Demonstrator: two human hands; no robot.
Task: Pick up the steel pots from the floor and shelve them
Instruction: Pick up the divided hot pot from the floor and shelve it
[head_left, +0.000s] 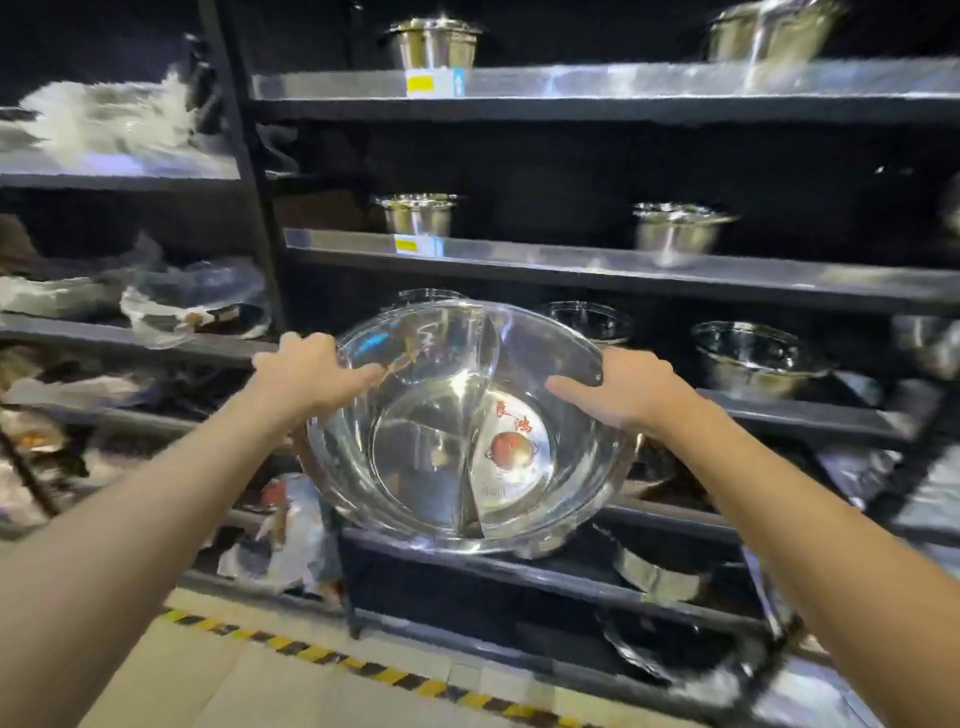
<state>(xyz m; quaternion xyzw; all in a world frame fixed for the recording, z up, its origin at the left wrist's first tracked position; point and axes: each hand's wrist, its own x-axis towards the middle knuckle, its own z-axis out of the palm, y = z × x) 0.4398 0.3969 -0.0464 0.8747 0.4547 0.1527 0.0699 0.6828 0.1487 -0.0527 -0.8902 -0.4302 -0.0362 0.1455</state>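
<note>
Steel, polished and slippery-looking: that is what you are carrying, a wide divided pot (462, 431) with a curved partition down its middle and a red-printed label in its right half. It is off the floor, tilted with its open face toward you, in front of the dark shelving at about the height of the shelf (810, 415) that carries other wide bowls (758, 358) to the right.

Your left hand (306, 376) grips the far left of the rim, fingers curled over the edge and thumb lying inside the bowl. Your right hand (628, 389) grips the far right of the rim the same way, thumb pointing inward. Both holds sit high on the rim, so most of the pot hangs below your hands; I judge that it could swing or slip if either grip loosens.

Keep both hands closed on the rim until the base is fully supported. Level the pot first, so it meets the shelf flat and not on its near edge. Aim for the gap to the left of those bowls, and watch the shelf (623, 270) above, where smaller lidded pots (418, 215) stand, so the far rim does not knock its front lip. Slide the pot in far enough that no part overhangs, then release one hand at a time.
</note>
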